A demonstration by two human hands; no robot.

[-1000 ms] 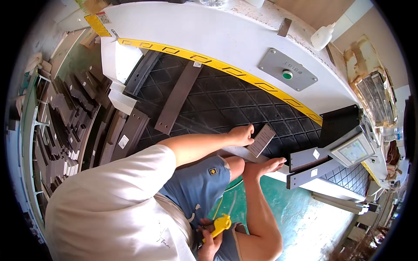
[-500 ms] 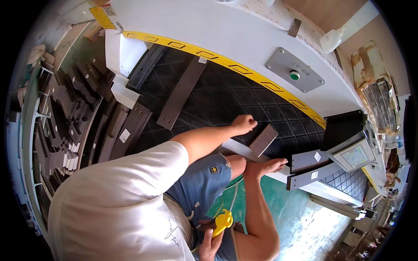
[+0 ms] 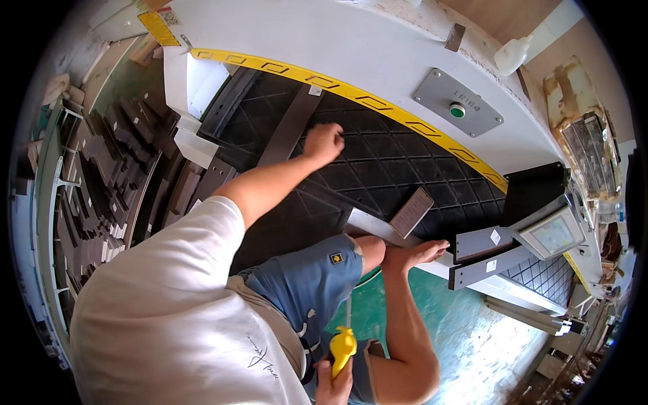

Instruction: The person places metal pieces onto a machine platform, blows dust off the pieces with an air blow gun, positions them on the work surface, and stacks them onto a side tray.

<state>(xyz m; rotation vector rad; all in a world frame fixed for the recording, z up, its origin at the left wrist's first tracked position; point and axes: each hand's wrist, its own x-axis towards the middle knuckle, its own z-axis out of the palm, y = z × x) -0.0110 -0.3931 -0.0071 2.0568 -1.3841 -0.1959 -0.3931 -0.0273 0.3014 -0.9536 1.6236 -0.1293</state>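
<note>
My left hand (image 3: 324, 144) is closed with its fingers curled, over the black grid-patterned bed and beside a long dark brown panel (image 3: 290, 128). Whether anything is inside those fingers is hidden. Down by my lap, my right hand (image 3: 335, 383) is wrapped round a yellow air blow gun (image 3: 343, 344), whose thin nozzle points away over the green floor. A short brown board (image 3: 412, 212) lies on the bed near its pale edge, past my raised knee.
Stacked dark panels (image 3: 111, 189) fill a rack at the left. A white machine beam (image 3: 324, 40) with a yellow strip and green button (image 3: 457, 110) arches over the bed. Two dark panels (image 3: 476, 244) lie by a tilted screen (image 3: 555, 234) at right, near my bare foot (image 3: 422, 253).
My left hand has swung left and farther out, from beside the short board to beside the long panel. The blow gun has turned slightly in my right hand.
</note>
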